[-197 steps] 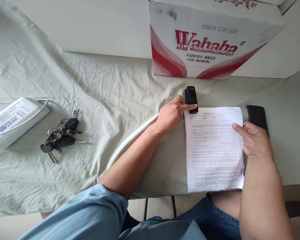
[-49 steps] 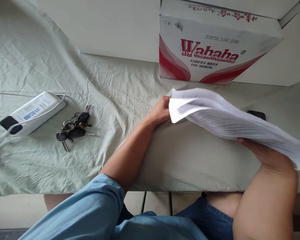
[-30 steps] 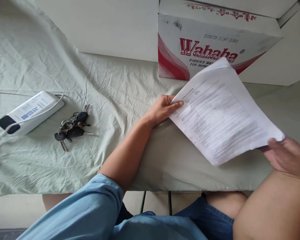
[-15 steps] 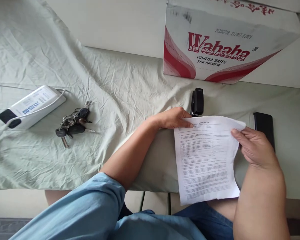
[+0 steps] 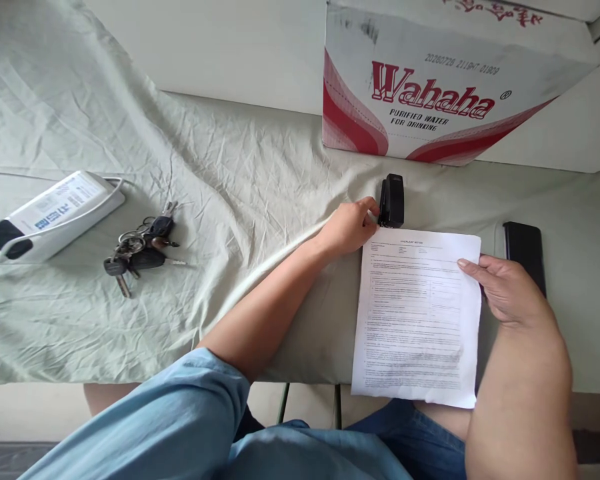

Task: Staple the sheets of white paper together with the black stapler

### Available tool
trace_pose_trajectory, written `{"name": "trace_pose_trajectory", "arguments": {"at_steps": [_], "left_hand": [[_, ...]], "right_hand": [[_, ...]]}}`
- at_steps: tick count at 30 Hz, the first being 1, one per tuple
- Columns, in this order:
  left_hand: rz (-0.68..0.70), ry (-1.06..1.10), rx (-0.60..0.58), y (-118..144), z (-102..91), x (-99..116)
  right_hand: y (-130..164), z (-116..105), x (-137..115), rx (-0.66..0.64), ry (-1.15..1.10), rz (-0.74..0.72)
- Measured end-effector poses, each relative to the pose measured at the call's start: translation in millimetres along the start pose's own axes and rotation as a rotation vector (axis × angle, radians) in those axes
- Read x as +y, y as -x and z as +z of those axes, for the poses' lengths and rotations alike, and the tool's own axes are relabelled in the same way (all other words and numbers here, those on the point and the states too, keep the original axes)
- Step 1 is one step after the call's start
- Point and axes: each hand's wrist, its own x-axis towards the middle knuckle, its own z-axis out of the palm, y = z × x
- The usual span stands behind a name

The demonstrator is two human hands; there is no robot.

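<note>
A printed sheet of paper (image 5: 420, 320) hangs over the front of the cloth-covered table, its text facing up. My right hand (image 5: 513, 290) pinches its upper right edge, thumb on top and the other fingers behind it. My left hand (image 5: 353, 225) is at the sheet's upper left corner, off the paper's face, fingers bent and a gap showing between thumb and forefinger. Its fingertips reach the left side of a black stapler (image 5: 393, 201), which stands just beyond the sheet's top edge. Whether they touch it I cannot tell.
A black phone (image 5: 525, 257) lies right of my right hand, partly covered by it. A bunch of keys (image 5: 143, 247) and a white box-shaped device with a cable (image 5: 55, 213) lie at the left. A Wahaha water carton (image 5: 430, 93) stands at the back on the wrinkled cloth (image 5: 260, 173).
My left hand has let go of the sheet's upper left part and moved up to the stapler. The sheet has flattened and straightened, still held by my right hand.
</note>
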Motion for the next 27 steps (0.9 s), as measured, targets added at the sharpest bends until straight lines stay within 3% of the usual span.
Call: {"name": "trace_pose_trajectory", "arguments": {"at_steps": [4, 10, 15, 23, 27], "left_hand": [[0.003, -0.026, 0.145, 0.5, 14.3, -3.2], [0.158, 0.051, 0.188, 0.8, 14.5, -14.8], [0.294, -0.074, 0.092, 1.5, 8.1, -16.8], [0.173, -0.339, 0.018, 6.9, 9.1, -2.7], [0.157, -0.307, 0.022, 7.0, 7.3, -0.2]], "right_hand": [[-6.4, 0.3, 3.9, -0.006, 0.011, -0.009], [-7.8, 0.9, 1.4, 0.083, -0.011, -0.005], [-6.9, 0.0, -0.2, 0.079, -0.02, 0.016], [-7.8, 7.2, -2.9, 0.071, -0.049, -0.049], [-3.6, 11.3, -12.2, 0.034, -0.071, -0.033]]}}
